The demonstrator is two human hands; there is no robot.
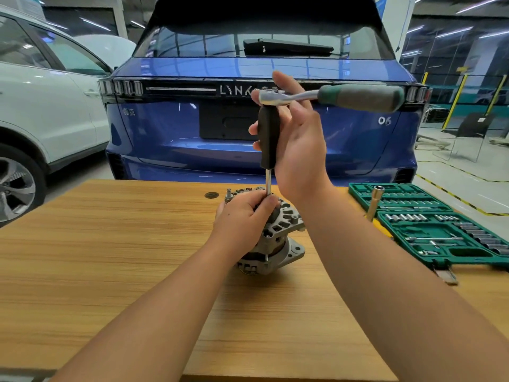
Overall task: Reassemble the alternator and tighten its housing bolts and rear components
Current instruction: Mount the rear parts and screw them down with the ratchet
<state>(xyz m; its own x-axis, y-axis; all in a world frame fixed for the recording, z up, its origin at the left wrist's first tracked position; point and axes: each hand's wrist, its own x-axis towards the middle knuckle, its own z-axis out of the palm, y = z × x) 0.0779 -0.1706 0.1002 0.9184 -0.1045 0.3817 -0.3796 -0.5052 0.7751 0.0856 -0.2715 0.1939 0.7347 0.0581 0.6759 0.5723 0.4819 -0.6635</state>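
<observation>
- Standing upright near the middle of your wooden table [110, 257], the alternator [275, 241] rests on its pulley end with the finned rear housing facing up.
- Your left hand [242, 213] is closed over the top of the alternator, thumb and fingers pinched around the lower end of the driver's metal shaft where it meets the housing.
- Your right hand [297, 139] is wrapped around the black handle of the driver [268, 139], which stands vertical above the alternator.
- A ratchet [330, 96] sits on top of that handle, its chrome head under your right thumb and its green-and-grey grip pointing out to the right, level.
- To your right on the table lies an open green socket case [440, 230], with sockets and bits in its slots; one long socket stands upright at its near-left edge.
- Beyond the table is the rear of a blue car [192, 128]; a white car [41, 106] stands at the left.
</observation>
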